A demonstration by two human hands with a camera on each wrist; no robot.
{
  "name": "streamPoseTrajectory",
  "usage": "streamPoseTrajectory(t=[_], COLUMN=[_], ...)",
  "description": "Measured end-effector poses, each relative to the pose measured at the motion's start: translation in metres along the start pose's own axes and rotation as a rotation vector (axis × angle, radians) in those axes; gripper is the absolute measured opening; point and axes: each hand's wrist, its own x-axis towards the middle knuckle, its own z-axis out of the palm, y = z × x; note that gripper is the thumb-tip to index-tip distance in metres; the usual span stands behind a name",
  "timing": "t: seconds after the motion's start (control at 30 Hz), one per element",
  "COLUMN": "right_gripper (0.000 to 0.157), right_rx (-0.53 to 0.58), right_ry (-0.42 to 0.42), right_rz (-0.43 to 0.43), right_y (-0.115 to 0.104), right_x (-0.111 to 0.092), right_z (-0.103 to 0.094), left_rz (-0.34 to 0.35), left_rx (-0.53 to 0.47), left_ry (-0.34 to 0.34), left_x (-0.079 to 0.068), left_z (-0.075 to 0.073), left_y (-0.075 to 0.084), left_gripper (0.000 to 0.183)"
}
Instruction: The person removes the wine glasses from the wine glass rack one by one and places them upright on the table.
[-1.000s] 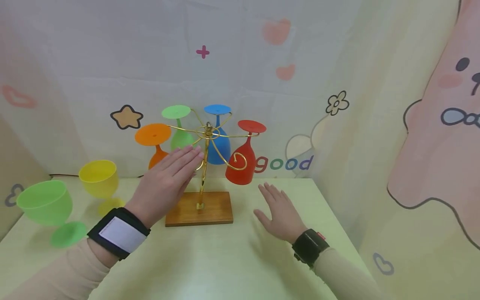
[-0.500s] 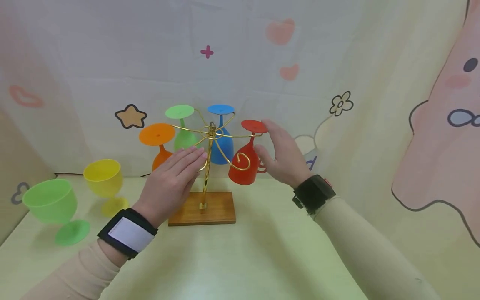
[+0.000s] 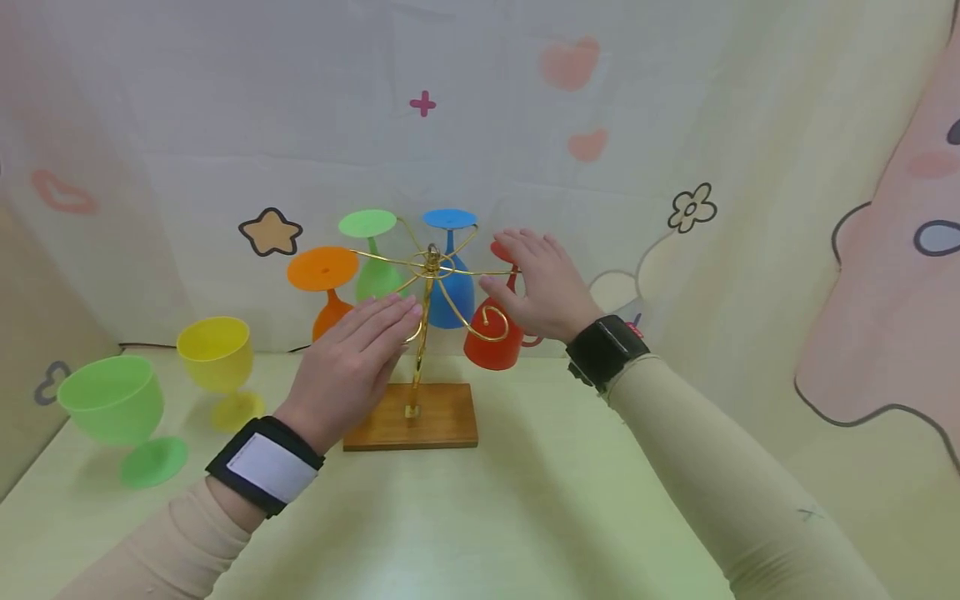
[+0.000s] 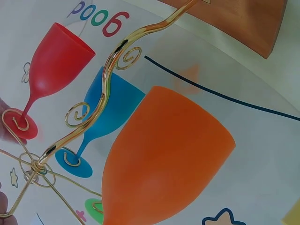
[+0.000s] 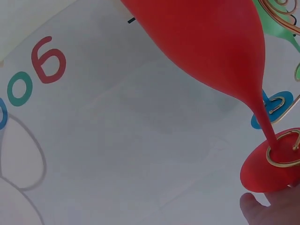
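Note:
A gold wire rack [image 3: 419, 367] with a wooden base [image 3: 442, 423] carries upside-down orange [image 3: 322, 270], green [image 3: 367, 223], blue [image 3: 453, 298] and red [image 3: 491, 342] goblets. My right hand [image 3: 547, 287] is at the red goblet's foot, fingers extended over it and thumb apart. In the right wrist view, its fingertips [image 5: 276, 206] are right by that foot, perhaps touching. My left hand [image 3: 345, 367] is held flat in front of the rack, fingers straight and together. Its fingertips reach a front wire arm; whether they touch it is unclear. The orange goblet's bowl [image 4: 164, 159] looms large in the left wrist view.
On the table's left stand an upright green goblet [image 3: 112, 400] and a yellow goblet [image 3: 216, 354]. A front wire arm [image 3: 491, 323] curls out with no goblet on it. A patterned curtain [image 3: 337, 100] hangs behind the table [image 3: 450, 525].
My right hand has risen from low over the table to the red goblet's foot, then moved slightly left over it. My left hand keeps its place by the rack; the view has shifted slightly.

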Motion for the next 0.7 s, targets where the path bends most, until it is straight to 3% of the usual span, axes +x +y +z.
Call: streamPoseTrajectory(t=[0.7], right_gripper=[0.06], right_rx=[0.157], right_ry=[-0.108], right_rz=[0.111], right_y=[0.002], right_x=[-0.013], right_z=[-0.009], left_rz=[-0.013], left_rx=[0.011], left_ry=[-0.002], left_x=[0.0], left_z=[0.001], left_y=[0.002], left_gripper=[0.05])
